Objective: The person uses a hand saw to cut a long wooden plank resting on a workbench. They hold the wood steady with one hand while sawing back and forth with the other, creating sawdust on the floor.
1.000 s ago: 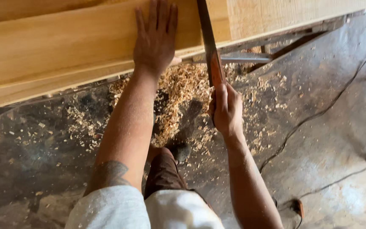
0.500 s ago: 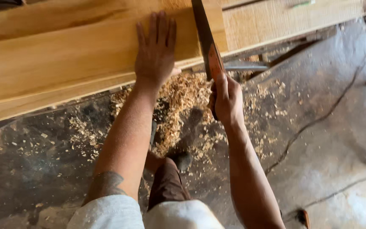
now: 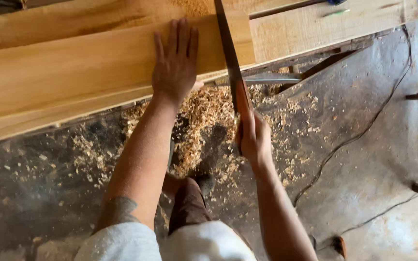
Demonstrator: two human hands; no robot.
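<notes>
While right grip (image 3: 253, 137) clasps one handsaw (image 3: 229, 58) | left grip (image 3: 175, 65) open, flat beside blade on one plank (image 3: 73, 72) | sawdust pile (image 3: 204, 116) below.

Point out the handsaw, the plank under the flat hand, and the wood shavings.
handsaw (image 3: 229, 63), head view, middle of the blade.
plank (image 3: 73, 72), head view, bare top face left of the left hand (image 3: 176, 65).
wood shavings (image 3: 204, 108), head view, thick heap on the floor.
</notes>
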